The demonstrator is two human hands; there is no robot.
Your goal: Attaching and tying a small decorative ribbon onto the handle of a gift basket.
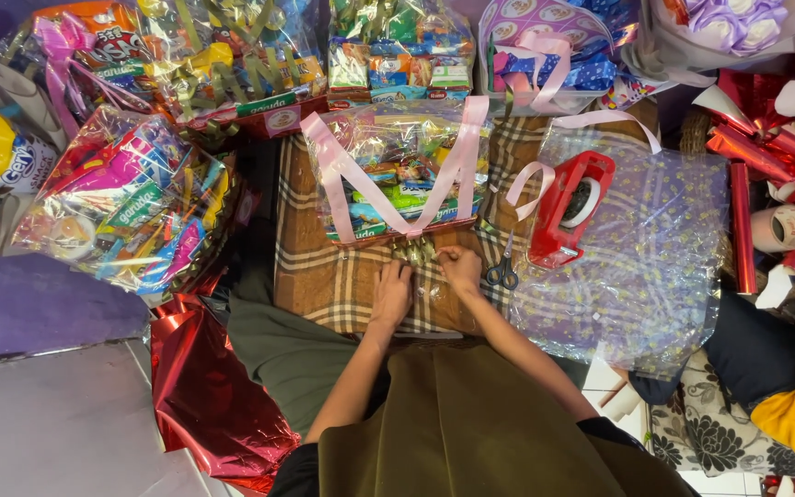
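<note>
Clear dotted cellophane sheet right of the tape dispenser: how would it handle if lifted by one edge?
The cellophane sheet is probably floppy: it drapes over the table edge. Likely very light, as it looks thin and see-through. Its glossy surface may be slippery, and the red tape dispenser on its corner could drag.

Layout of my worktable, seen from above.
My left hand [392, 293] and right hand [460, 268] are resting side by side on the table [324, 276], just before the wrapped basket [402, 170]. Scissors [503, 272] are lying right of my right hand, the tape dispenser [570, 208] beyond them on a cellophane sheet [641, 267]. More baskets [126, 207] are standing left and behind.
</note>
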